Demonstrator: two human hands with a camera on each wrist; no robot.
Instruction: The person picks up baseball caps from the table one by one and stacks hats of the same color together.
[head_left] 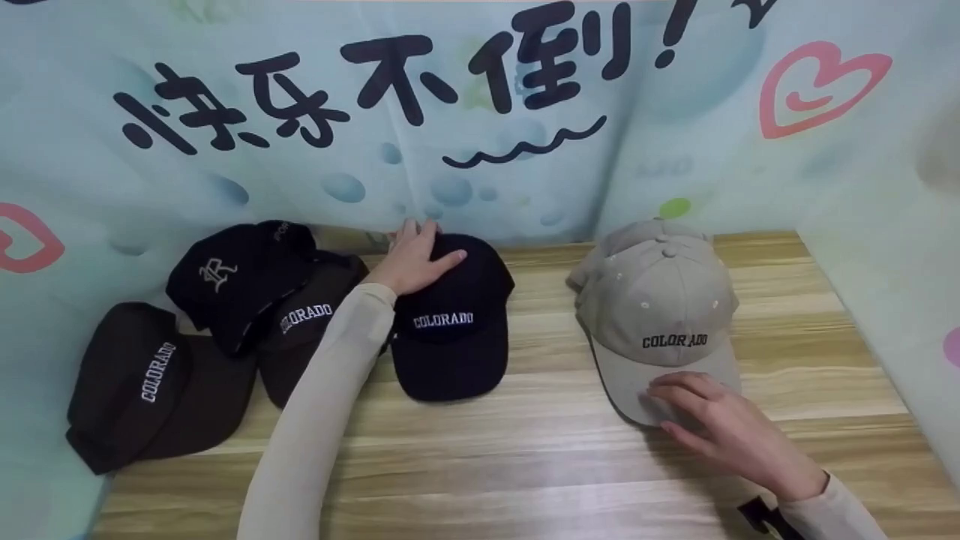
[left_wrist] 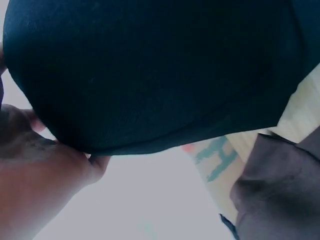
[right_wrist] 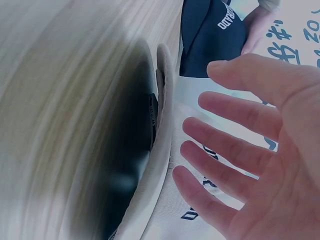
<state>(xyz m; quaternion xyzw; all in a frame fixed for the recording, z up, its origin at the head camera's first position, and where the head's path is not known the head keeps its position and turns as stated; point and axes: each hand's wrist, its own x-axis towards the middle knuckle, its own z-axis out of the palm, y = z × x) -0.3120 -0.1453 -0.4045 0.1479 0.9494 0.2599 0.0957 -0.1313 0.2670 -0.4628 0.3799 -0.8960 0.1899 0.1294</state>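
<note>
My left hand (head_left: 411,259) rests on the upper left of a navy COLORADO cap (head_left: 450,360), with its thumb stretched over the crown. In the left wrist view the dark cap (left_wrist: 150,75) fills much of the picture and hides part of the hand. At the right stands a light grey COLORADO cap (head_left: 660,300), apparently with another grey cap behind it. Above its brim (right_wrist: 162,150) hovers my right hand (head_left: 727,431), fingers spread and holding nothing.
To the left lie a brown COLORADO cap (head_left: 127,382), a dark cap with an R (head_left: 232,277) and another brown cap (head_left: 300,345) partly beneath it. Printed cloth (head_left: 487,187) hangs behind the wooden table (head_left: 540,465). A black strap (head_left: 765,517) is at my right wrist.
</note>
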